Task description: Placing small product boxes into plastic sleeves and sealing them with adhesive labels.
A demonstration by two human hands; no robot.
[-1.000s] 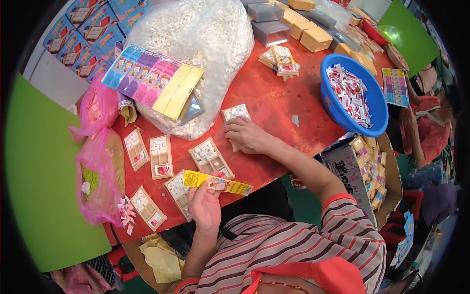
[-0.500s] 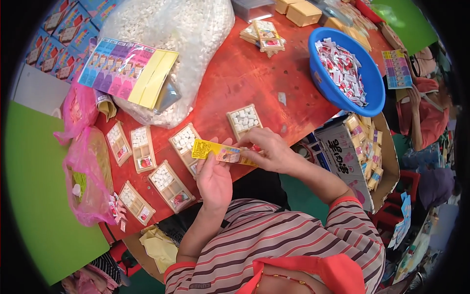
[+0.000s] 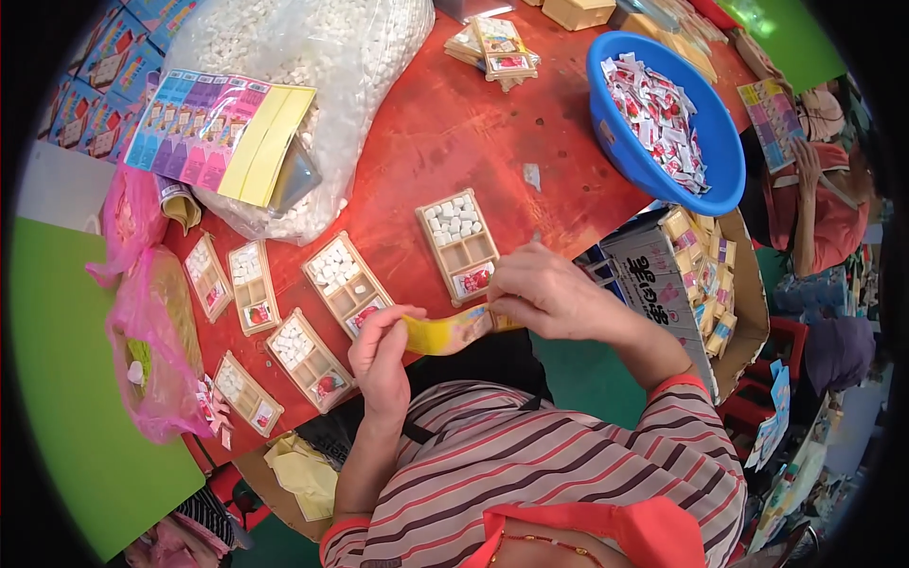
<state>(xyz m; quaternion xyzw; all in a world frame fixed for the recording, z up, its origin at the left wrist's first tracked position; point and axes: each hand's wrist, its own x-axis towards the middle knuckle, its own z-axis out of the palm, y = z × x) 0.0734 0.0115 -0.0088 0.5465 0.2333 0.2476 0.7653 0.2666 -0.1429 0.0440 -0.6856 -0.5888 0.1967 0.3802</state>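
A printed label strip point(image 3: 434, 337), yellow at one end, is stretched and bowed between my hands above the table's near edge. My left hand point(image 3: 383, 367) pinches its yellow end with thumb and fingers. The other end is between the fingertips of my right hand point(image 3: 559, 293). Just beyond the strip lies a divided tray point(image 3: 458, 248) with small white pieces in one compartment and a red-and-white sachet point(image 3: 472, 280) in another. A similar tray point(image 3: 347, 282) lies beyond my left hand, and another tray point(image 3: 311, 360) sits to its left.
Several more filled trays point(image 3: 249, 287) stand at the left. A large clear bag of white pieces point(image 3: 369, 85), with printed label sheets point(image 3: 218, 133) on it, lies behind them. A blue basin of sachets point(image 3: 606, 123) and a carton of packed trays point(image 3: 653, 284) are at the right.
The strip has come nearer to me and now bows between my hands. My left hand has shifted left, and my right hand slightly right. The sachet in the nearest tray is now uncovered.
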